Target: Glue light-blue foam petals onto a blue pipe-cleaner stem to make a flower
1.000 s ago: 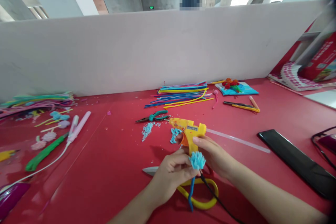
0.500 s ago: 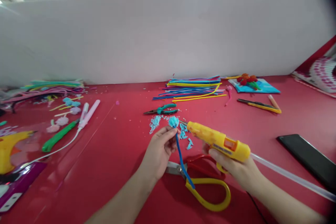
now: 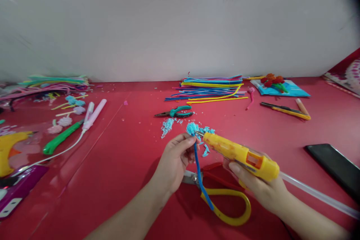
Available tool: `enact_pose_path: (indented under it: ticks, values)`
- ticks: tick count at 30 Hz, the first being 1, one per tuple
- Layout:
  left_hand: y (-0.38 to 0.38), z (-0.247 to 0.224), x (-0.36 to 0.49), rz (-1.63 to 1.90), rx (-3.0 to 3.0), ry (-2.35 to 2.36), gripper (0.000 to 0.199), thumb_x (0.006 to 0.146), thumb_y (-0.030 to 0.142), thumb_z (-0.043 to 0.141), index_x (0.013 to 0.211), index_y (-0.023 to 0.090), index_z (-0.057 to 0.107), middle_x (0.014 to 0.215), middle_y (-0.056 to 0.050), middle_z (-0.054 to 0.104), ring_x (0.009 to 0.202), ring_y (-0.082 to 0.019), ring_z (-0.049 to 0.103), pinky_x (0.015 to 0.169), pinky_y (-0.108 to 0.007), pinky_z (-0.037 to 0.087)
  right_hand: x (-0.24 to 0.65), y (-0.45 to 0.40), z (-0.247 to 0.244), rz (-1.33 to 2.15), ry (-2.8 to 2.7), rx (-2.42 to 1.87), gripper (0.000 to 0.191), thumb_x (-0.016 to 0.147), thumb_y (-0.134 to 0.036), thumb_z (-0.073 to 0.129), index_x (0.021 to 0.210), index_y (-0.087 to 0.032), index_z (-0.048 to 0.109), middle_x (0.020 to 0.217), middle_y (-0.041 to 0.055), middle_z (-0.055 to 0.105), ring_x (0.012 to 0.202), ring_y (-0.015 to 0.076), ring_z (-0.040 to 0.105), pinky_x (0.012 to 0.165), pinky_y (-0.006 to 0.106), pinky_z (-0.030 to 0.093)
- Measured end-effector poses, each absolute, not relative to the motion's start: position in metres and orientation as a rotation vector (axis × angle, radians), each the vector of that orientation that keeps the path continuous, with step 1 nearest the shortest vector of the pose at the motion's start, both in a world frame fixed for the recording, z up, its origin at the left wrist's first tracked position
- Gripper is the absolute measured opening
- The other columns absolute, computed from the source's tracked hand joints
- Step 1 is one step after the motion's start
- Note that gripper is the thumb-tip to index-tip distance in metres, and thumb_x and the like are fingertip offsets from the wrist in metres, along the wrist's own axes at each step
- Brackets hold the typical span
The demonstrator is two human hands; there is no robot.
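Observation:
My left hand (image 3: 176, 159) pinches a dark blue pipe cleaner (image 3: 199, 172) just below the fluffy light blue tuft (image 3: 192, 128) at its top. The stem hangs down over scissors (image 3: 233, 217) with one yellow and one red handle. Wrapped round a yellow glue gun (image 3: 233, 152), my right hand (image 3: 253, 183) holds its metal tip against or very close to the tuft's lower right side. A clear glue stick (image 3: 315, 193) sticks out of the gun's back. Light blue cut pieces (image 3: 206, 150) lie behind the gun's tip.
Teal pliers (image 3: 180, 111) and light blue fluff (image 3: 167, 126) lie beyond my hands, with coloured pipe cleaners (image 3: 210, 90) farther back. A phone (image 3: 333, 168) is at right. At left are a pink tool (image 3: 95, 114), green cutter (image 3: 63, 137), another yellow glue gun (image 3: 9, 150) and purple power strip (image 3: 24, 191).
The camera view has tilted down. The glue gun's tip has moved from the tuft's right edge to its lower right side. Both hands keep their holds.

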State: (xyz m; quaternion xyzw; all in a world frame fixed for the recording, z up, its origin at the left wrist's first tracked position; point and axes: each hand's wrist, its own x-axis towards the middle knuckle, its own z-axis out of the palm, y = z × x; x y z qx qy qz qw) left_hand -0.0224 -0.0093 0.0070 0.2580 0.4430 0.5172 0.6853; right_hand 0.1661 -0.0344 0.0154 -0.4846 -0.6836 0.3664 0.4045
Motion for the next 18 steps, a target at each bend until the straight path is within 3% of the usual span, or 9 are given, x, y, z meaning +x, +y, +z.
enact_pose_path:
  ticks: [10,18]
  values:
    - [-0.0098,0.0075,-0.0217,1.155,0.551,0.988,0.009,0.071,0.021,0.066,0.066,0.014,0.061,0.057,0.002,0.057,0.048,-0.005,0.047,0.047,-0.016,0.035,0.1658,-0.0347,0.0113,0.957,-1.663,-1.247,0.022,0.076,-0.038,0.060,0.070,-0.018,0.064,0.062,0.0037,0.063,0.053,0.0153,0.057,0.049,0.024,0.048]
    - [-0.0102,0.0068,-0.0219,1.144,0.551,0.955,0.010,0.072,0.022,0.066,0.067,0.015,0.061,0.058,0.002,0.057,0.047,-0.004,0.047,0.045,-0.015,0.034,0.1640,-0.0346,0.0082,0.951,-1.710,-1.242,0.021,0.078,-0.036,0.056,0.068,-0.018,0.060,0.055,0.0011,0.055,0.047,0.0128,0.049,0.044,0.023,0.044]
